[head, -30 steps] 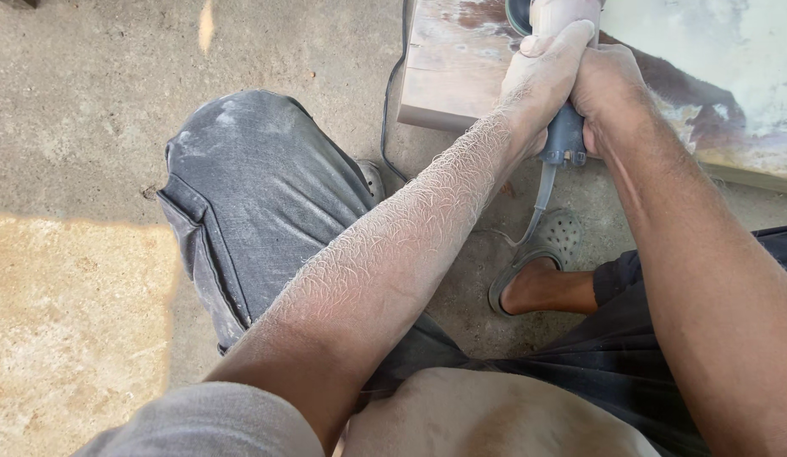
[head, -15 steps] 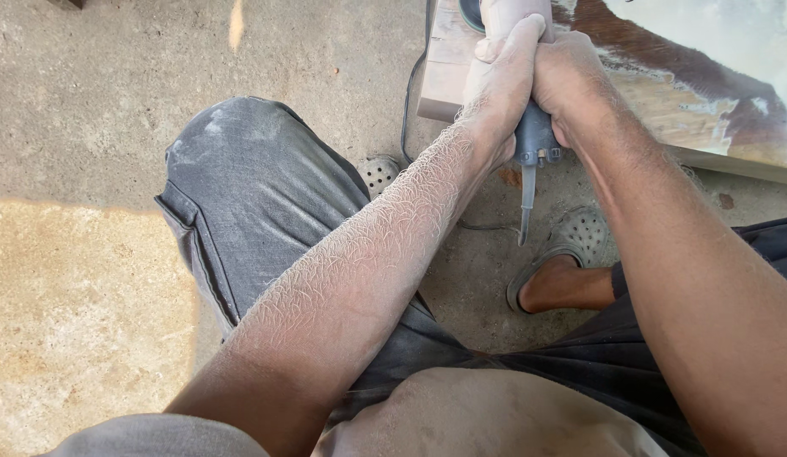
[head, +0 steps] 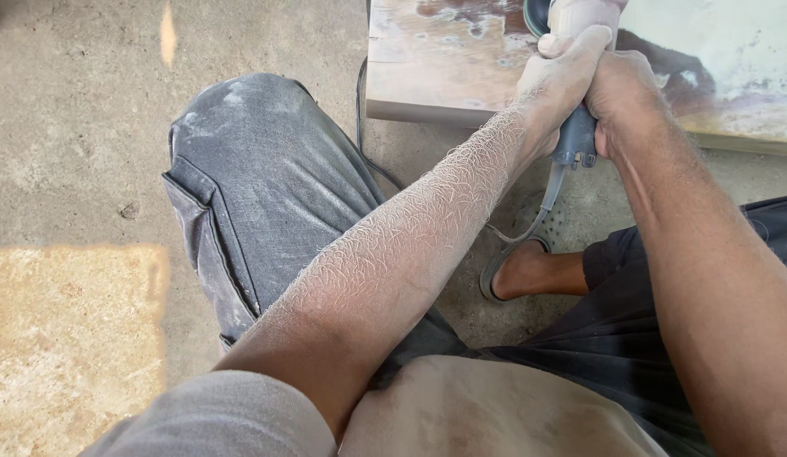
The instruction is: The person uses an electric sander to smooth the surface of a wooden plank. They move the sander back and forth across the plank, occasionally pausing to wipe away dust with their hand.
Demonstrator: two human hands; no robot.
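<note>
A: Gripping check first. What do the hands hold?

B: Both hands are closed around one sander (head: 574, 135). Left hand (head: 561, 80) wraps the body from the left, fingers curled over the pale top housing. Right hand (head: 624, 93) clasps the same body from the right, touching the left hand.

A: Tool location?

B: At the top edge of the view, its head on the slab (head: 444, 72). The grey rear end sticks out below the hands, past the slab's near edge. Its cord (head: 541, 207) hangs from that end toward the floor (head: 71, 127).

A: Slab condition?

B: Flat, with pale, tan and dark brown patches. It lies on the floor.

A: Surroundings?

B: A dusty grey-trousered knee (head: 258, 186) is left of the left forearm. A foot in a perforated sandal (head: 529, 254) rests below the tool. White dust coats the left forearm.
</note>
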